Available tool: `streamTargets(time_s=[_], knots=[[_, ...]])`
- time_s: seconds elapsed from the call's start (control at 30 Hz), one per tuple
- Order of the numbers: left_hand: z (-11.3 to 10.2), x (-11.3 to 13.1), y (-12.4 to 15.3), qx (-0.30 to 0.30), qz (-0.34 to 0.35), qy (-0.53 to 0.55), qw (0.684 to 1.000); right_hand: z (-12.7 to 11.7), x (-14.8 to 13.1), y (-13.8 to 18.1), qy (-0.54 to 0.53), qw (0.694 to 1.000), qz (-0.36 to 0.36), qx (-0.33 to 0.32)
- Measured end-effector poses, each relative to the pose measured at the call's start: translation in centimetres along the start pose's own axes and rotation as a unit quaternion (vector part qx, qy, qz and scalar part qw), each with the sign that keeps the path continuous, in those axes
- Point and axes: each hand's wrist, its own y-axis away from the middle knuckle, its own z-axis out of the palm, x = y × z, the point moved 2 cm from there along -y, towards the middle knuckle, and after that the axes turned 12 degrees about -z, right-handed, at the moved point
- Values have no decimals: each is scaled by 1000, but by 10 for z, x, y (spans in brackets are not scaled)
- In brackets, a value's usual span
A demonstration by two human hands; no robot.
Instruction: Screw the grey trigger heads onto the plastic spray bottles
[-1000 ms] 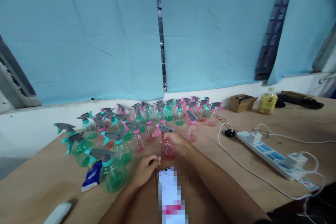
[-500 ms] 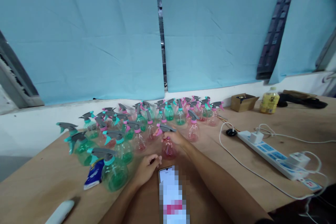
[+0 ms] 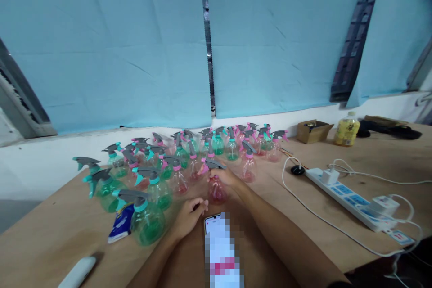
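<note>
A pink spray bottle (image 3: 218, 192) with a grey and pink trigger head stands in front of me on the wooden table. My right hand (image 3: 221, 175) grips it at the neck, just under the head, fingers around the trigger. My left hand (image 3: 189, 217) rests on the table to the left of that bottle, loosely curled with a gap between thumb and fingers, holding nothing I can see. Just below the bottle lies a phone (image 3: 221, 238) with its screen lit, partly blurred out. Nearest my left hand on its other side is a green spray bottle (image 3: 148, 225).
Several more green and pink spray bottles (image 3: 178, 180) crowd the back and left. A blue packet (image 3: 120, 224) and a white object (image 3: 78, 272) lie front left. At right are a power strip (image 3: 347, 200) with cables, a cardboard box (image 3: 312, 132) and a yellow-labelled bottle (image 3: 347, 130).
The held pink spray bottle's base has shifted very slightly. My hands and everything else look the same.
</note>
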Motion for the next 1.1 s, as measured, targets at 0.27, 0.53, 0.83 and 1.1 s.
streamTargets(time_s=[0.27, 0.53, 0.83, 1.1], knots=[[1, -3, -1, -4, -4, 4, 1000, 1, 4, 2, 5, 999, 17, 41], [1, -3, -1, 0, -5, -1, 1000, -4, 12, -1, 35, 999, -24, 20], [0, -1, 0, -3, -8, -6, 1000, -34, 11, 4, 222, 957, -88, 166], [0, -3, -1, -3, -2, -8, 1000, -49, 10, 18, 390, 844, -169, 326]])
